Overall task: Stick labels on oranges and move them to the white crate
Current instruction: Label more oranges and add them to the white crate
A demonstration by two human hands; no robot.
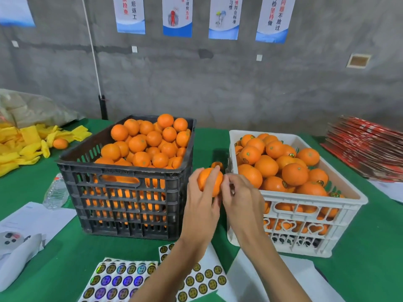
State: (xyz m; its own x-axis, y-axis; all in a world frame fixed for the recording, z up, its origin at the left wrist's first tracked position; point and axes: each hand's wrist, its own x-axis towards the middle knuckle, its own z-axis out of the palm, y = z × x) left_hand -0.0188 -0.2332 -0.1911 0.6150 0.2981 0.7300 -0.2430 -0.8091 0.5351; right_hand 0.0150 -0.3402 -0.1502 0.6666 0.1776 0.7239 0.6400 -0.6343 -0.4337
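While held between crates, orange (209, 182) in left grip (201, 201)

rough grey concrete wall (196, 79), five blue-and-white posters (177, 16) with chinese text along its top, white cord (92, 46) running down to a dark post (103, 106), small framed vent (358, 60) at right, green-covered table (65, 269) in front, even dim light

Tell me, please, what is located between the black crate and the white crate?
In the head view, the hands fill the gap between black crate and white crate: left hand holds an orange, right hand touches it. Behind them, another orange on green cloth.
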